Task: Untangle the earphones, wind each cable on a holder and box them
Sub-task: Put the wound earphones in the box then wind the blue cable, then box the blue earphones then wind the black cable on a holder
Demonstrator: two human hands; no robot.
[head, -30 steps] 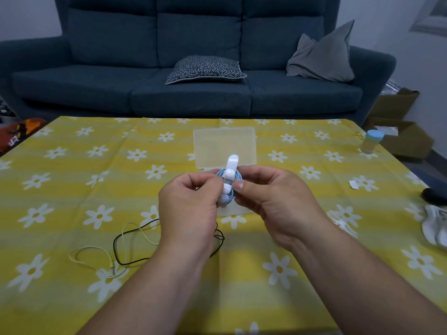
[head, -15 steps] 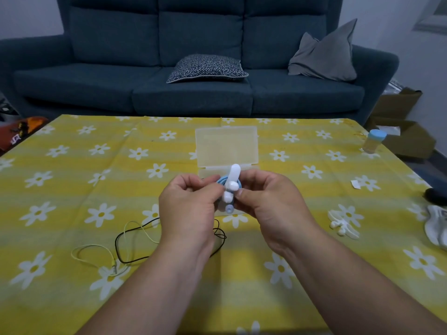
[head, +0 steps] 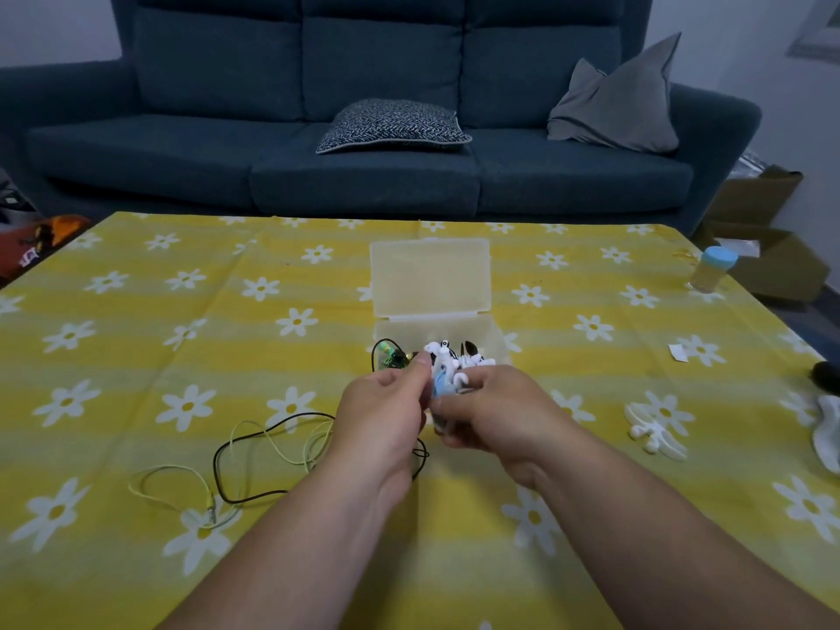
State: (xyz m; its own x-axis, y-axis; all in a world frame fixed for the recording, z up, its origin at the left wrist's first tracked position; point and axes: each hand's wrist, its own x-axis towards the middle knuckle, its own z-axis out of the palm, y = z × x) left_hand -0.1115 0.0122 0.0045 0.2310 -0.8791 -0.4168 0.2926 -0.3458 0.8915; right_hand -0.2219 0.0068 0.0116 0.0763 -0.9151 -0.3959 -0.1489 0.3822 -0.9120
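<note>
Both hands meet at the table's middle around a white holder wound with blue earphone cable (head: 440,380). My left hand (head: 382,416) pinches it from the left and my right hand (head: 491,411) grips it from the right. Just beyond them stands a clear plastic box (head: 493,341) with its lid (head: 429,277) open; it holds other wound earphones, black, white and green. The wound holder hangs at the box's near edge. Loose black and pale green earphone cables (head: 254,456) lie tangled on the cloth to the left, partly hidden under my left hand.
A yellow daisy tablecloth (head: 136,356) covers the table. A spare white holder (head: 654,429) lies at the right, with a white object (head: 825,436) at the right edge. A blue-capped jar (head: 711,275) stands far right. A blue sofa (head: 363,129) sits behind.
Both hands have moved down and forward with the blue-wound holder, from mid-air to the box's near edge. The view now shows the wound earphones inside the box.
</note>
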